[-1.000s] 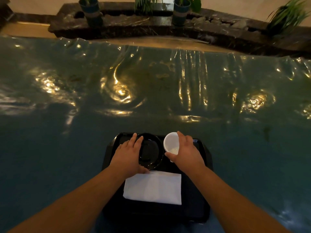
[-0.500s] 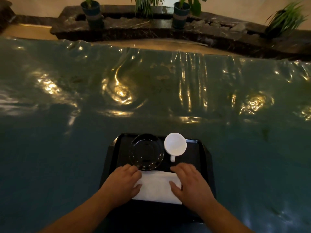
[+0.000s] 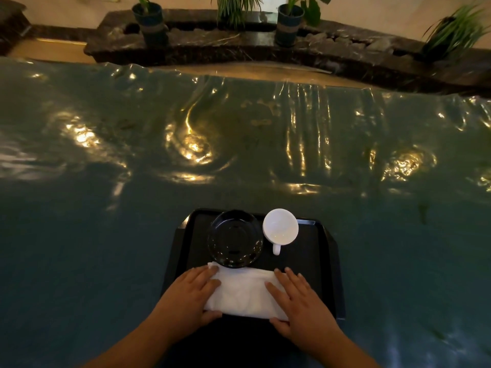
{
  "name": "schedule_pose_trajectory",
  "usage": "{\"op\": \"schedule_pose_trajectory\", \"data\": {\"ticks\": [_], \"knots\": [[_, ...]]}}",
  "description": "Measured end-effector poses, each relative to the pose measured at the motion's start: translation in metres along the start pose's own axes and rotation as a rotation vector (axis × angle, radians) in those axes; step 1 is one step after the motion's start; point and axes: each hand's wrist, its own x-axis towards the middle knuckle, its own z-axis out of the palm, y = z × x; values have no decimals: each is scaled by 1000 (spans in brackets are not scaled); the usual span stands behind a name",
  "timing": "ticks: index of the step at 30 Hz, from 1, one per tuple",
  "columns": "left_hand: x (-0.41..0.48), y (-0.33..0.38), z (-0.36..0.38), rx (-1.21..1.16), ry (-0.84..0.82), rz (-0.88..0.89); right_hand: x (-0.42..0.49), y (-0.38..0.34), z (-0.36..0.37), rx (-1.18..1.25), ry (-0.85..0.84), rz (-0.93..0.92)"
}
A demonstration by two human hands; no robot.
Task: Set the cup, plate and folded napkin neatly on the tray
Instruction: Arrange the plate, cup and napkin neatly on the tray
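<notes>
Pressing flat and spread on the white napkin (image 3: 243, 293), the left hand (image 3: 190, 296) and right hand (image 3: 301, 301) cover its ends on the black tray (image 3: 313, 251), below plate (image 3: 235, 239) and cup (image 3: 280, 227).

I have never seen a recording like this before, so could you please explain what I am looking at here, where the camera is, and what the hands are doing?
There is no machine here: a person is working with two bare hands. The one picture comes from a wide-angle camera worn on the person's head, looking forward and down, which is why both forearms enter from the bottom edge.

On a table with a shiny, wrinkled green cover sits a black tray. On the tray's far part are a black plate and, just to its right, an upright white cup with its handle pointing toward the person. Nearer lies a folded white napkin.

The left hand and right hand lie flat on the napkin's two ends, thumbs hooked over its near edge. Nothing is lifted. Potted plants stand on a dark stone ledge beyond the table.
</notes>
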Motion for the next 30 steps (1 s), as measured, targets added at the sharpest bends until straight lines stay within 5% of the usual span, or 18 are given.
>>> {"op": "schedule_pose_trajectory", "data": {"ticks": [12, 30], "knots": [[3, 2, 2, 39, 24, -17, -11, 3, 14, -76, -85, -43], [12, 2, 6, 59, 102, -47, 4, 17, 14, -51, 6, -47]]}}
